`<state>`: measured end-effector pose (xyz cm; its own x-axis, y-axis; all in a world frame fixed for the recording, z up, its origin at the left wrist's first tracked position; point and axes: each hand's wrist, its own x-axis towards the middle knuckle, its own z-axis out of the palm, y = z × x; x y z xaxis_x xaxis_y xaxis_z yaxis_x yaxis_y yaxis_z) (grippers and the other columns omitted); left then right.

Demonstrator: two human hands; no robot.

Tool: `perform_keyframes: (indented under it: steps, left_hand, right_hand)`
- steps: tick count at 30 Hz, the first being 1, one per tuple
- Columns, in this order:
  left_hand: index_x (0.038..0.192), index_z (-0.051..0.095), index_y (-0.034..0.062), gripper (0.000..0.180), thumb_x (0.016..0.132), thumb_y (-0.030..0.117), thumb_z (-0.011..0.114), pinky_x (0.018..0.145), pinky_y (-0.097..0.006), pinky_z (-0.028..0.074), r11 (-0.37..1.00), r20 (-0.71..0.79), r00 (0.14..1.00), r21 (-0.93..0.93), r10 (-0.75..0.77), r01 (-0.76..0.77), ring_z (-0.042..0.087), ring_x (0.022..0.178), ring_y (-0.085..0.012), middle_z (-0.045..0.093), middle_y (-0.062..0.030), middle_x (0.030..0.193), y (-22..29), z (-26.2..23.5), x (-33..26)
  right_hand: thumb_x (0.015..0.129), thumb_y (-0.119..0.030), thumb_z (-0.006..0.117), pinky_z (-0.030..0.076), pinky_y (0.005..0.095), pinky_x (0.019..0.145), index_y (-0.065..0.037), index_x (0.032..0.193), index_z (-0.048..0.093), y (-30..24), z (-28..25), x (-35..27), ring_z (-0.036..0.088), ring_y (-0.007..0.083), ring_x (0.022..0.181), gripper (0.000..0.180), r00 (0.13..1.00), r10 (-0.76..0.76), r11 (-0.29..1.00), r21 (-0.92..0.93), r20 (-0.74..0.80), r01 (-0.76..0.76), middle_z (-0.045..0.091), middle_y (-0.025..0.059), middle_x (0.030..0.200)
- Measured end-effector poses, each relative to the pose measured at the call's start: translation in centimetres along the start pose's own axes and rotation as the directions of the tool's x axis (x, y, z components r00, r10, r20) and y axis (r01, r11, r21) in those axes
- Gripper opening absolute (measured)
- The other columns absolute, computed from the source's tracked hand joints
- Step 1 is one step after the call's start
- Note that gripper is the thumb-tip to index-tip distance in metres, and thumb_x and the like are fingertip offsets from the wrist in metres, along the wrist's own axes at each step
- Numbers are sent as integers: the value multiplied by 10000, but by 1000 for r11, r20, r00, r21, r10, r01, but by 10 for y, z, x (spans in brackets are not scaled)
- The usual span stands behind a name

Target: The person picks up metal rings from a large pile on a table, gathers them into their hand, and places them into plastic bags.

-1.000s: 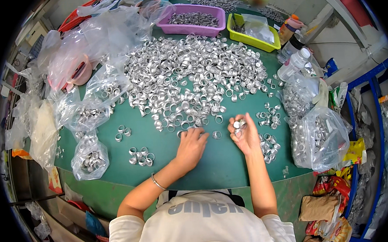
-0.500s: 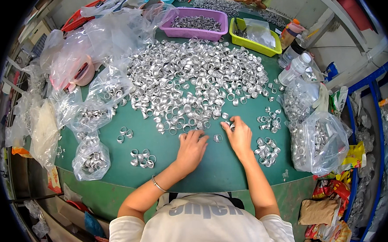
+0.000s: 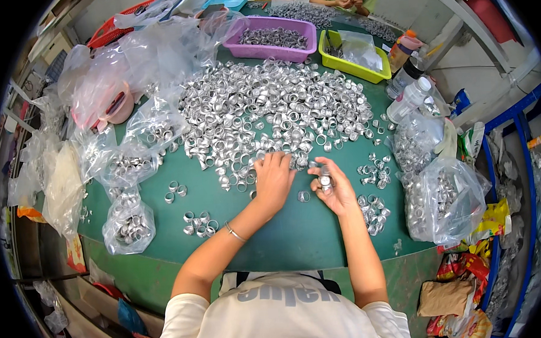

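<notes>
A large heap of small silver metal rings (image 3: 273,110) covers the middle of the green table (image 3: 286,235). My left hand (image 3: 272,180) lies palm down on the near edge of the heap, fingers spread over the rings. Beside it, my right hand (image 3: 332,187) holds a short stack of silver rings (image 3: 325,179) between thumb and fingers. One loose ring (image 3: 303,196) lies on the table between my two hands. Small groups of rings (image 3: 373,209) sit just right of my right hand.
Clear plastic bags of rings stand at the left (image 3: 128,222) and right (image 3: 446,199). A purple tray (image 3: 276,37) and a yellow-green tray (image 3: 353,60) sit at the back. Another person's hands (image 3: 347,0) work at the far side. Plastic bottles (image 3: 410,97) stand at right.
Both hands have moved forward toward the heap's near edge. My right hand still holds the rings; my left hand now rests on the rings.
</notes>
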<state>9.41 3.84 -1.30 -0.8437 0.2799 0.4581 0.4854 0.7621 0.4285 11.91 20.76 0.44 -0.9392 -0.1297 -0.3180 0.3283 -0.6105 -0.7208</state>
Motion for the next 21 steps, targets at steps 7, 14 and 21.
perform_keyframes:
  steps: [7, 14, 21]
  left_hand:
    - [1001, 587, 78, 320, 720, 160, 716, 818, -407, 326, 995, 61, 998, 101, -22, 15, 485, 925, -240, 532, -61, 955, -4, 12, 8]
    - [948, 571, 84, 285, 701, 23, 699, 830, -357, 351, 959, -69, 997, -285, -31, 10, 544, 920, -236, 561, -66, 967, -17, 3, -1]
    - [1043, 567, 67, 324, 745, -34, 646, 856, -345, 412, 883, -74, 987, -460, -144, 95, 554, 999, -246, 578, -84, 1066, -20, -11, -7]
  right_hand:
    - [719, -154, 729, 480, 420, 656, -113, 1005, 658, 17, 20, 21, 603, 329, 733, 297, 803, -569, -173, -981, 176, 92, 614, 101, 814]
    - [868, -147, 622, 430, 248, 449, -95, 1011, 577, 0, -6, 9, 619, 214, 689, 159, 986, -130, 944, -319, -108, 90, 626, 86, 886]
    - [916, -217, 534, 443, 256, 454, -105, 1036, 512, 4, -29, 9, 558, 244, 822, 165, 984, -29, 886, 460, 174, -55, 546, 108, 930]
